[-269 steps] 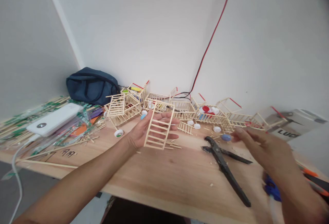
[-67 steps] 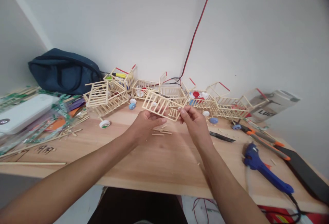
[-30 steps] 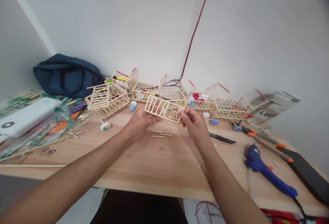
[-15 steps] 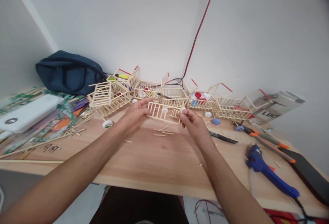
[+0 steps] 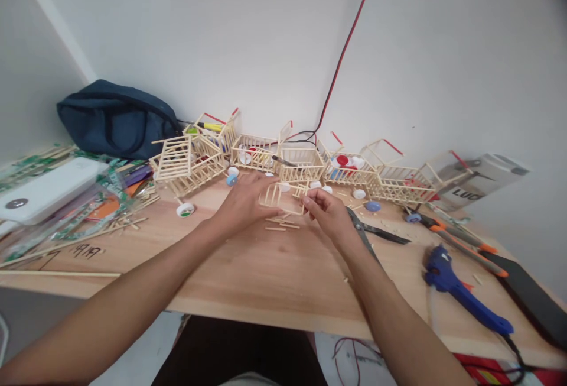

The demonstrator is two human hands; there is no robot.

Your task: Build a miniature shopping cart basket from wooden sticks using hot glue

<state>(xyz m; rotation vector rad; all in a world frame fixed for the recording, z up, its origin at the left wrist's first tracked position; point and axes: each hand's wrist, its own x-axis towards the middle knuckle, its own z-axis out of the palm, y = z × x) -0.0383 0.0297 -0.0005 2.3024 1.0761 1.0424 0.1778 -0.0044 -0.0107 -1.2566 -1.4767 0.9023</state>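
Note:
A small slatted frame of thin wooden sticks (image 5: 279, 198) is between my hands, just above the table. My left hand (image 5: 241, 201) curves round its left end, thumb below and fingers above. At the right end, my right hand (image 5: 328, 211) pinches the frame between thumb and fingertips. Several loose short sticks (image 5: 283, 225) lie on the wood under it. Behind stands a row of little stick-built carts, among them a middle cart (image 5: 301, 164) and a left cart (image 5: 190, 167) that has a slatted panel on top. White bottle caps (image 5: 315, 185) lie close to my fingers.
To the right are a blue glue gun (image 5: 465, 294), orange-handled pliers (image 5: 473, 247), a dark-bladed cutting tool (image 5: 383, 233) and a black flat object (image 5: 527, 291). On the left lie a white power bank (image 5: 51, 191), stick packets and a blue bag (image 5: 117, 117). A wall rises behind.
My left hand has turned and wraps further round the frame's left end. The frame has tilted and shifted slightly left; my right hand has moved a little left with it.

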